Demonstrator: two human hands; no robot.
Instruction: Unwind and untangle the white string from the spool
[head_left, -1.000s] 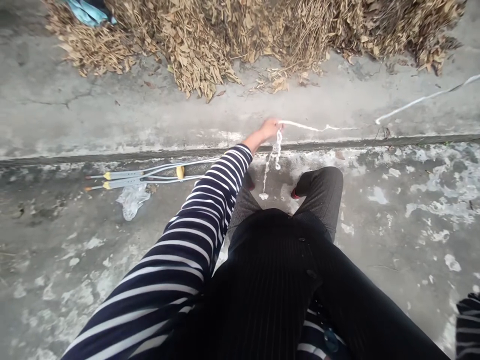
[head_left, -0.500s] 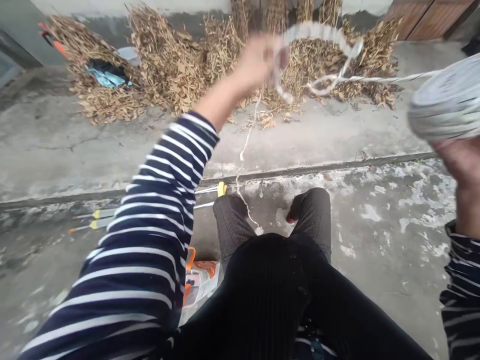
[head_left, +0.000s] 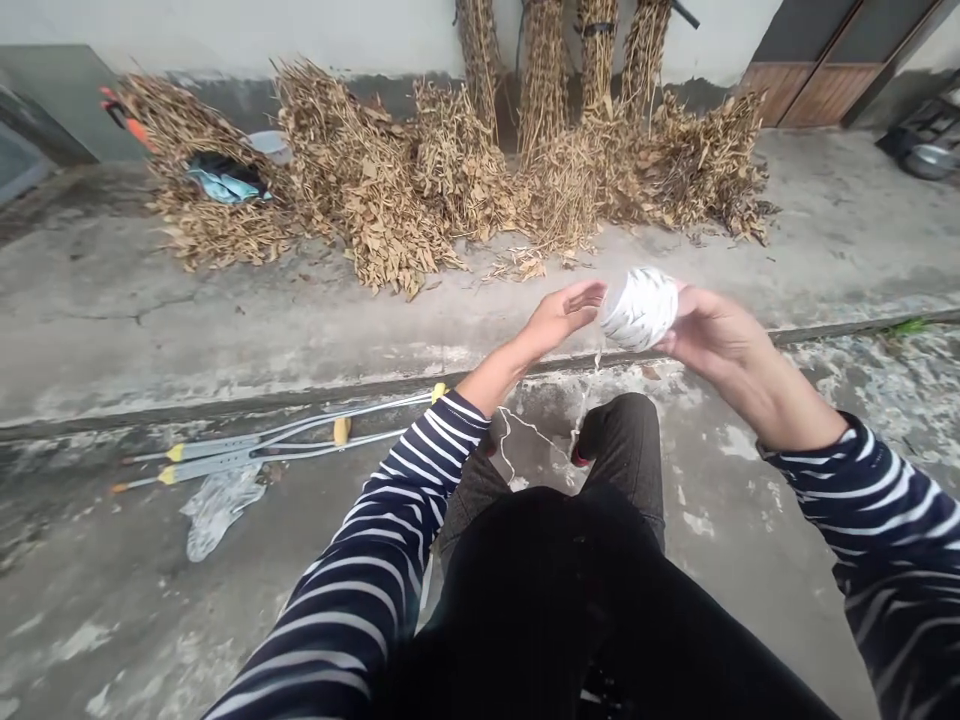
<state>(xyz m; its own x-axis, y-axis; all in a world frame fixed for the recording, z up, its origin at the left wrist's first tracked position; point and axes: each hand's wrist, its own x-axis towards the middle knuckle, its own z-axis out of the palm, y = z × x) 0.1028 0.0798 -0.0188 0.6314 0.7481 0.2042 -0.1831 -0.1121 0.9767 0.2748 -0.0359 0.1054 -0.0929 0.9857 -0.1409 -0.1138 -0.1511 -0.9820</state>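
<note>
A roll of white cord is held up in front of me, above my knees. My right hand is closed around its right side. My left hand reaches to its left end with fingers stretched and slightly curved. Whether the fingertips touch the roll, I cannot tell. From beneath the roll a strand of cord hangs down. More loose cord lies in a curve on the ground between my legs.
Crutches lie at left, beside a clear plastic bag. A raised concrete ledge runs across in front. Dried plant bundles stand along the wall, a blue cloth among them. A metal pot sits far right.
My right hand has brought the roll inward from the far right. My left hand has come down toward it, and the loops of cord it had stretched out in the air are gone.
</note>
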